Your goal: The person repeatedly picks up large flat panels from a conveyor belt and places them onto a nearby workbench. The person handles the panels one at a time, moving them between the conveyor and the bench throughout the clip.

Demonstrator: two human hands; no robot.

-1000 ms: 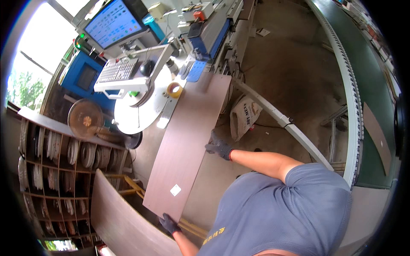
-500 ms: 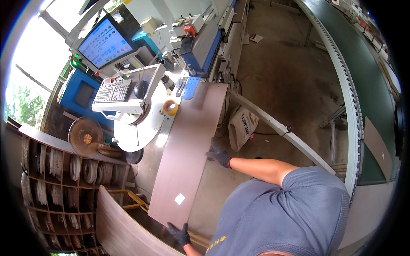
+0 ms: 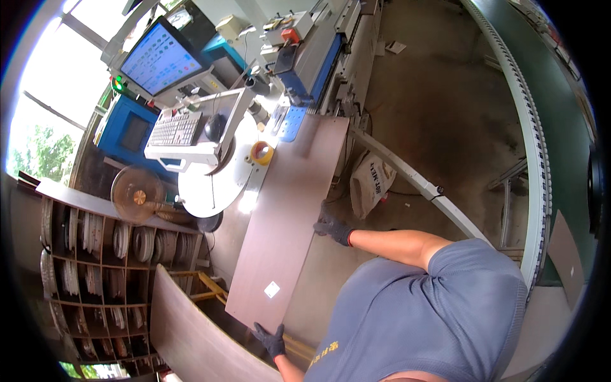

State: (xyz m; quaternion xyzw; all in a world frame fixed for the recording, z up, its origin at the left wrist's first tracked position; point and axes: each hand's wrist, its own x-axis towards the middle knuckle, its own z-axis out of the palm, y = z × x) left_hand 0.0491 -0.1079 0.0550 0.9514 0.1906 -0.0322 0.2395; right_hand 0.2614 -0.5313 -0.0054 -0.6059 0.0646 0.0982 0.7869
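A long brown panel [image 3: 280, 210] with a small white label [image 3: 272, 290] near its close end reaches away toward a machine [image 3: 318, 70]. My left hand [image 3: 270, 340], in a dark glove, is at the panel's near end with thumb and fingers spread against the edge. Farther up, my right hand [image 3: 334, 229], gloved too, has its fingers at the right long edge; its grip is partly hidden underneath. The panel's far end lies beside a blue perforated plate [image 3: 293, 124]. A roll of yellow tape [image 3: 261, 153] sits just left of the panel.
A monitor [image 3: 159, 57] and keyboard [image 3: 175, 129] stand at the upper left. Below are a round fan [image 3: 137, 195] and a shelf of rolls [image 3: 95, 235]. A curved brown board [image 3: 197, 337] is near my left hand. A grey rail [image 3: 407, 172] and green conveyor [image 3: 550, 127] lie right.
The whole view has shifted slightly, so the scene sits a little farther right and higher. Both hands stay at about the same places on the panel.
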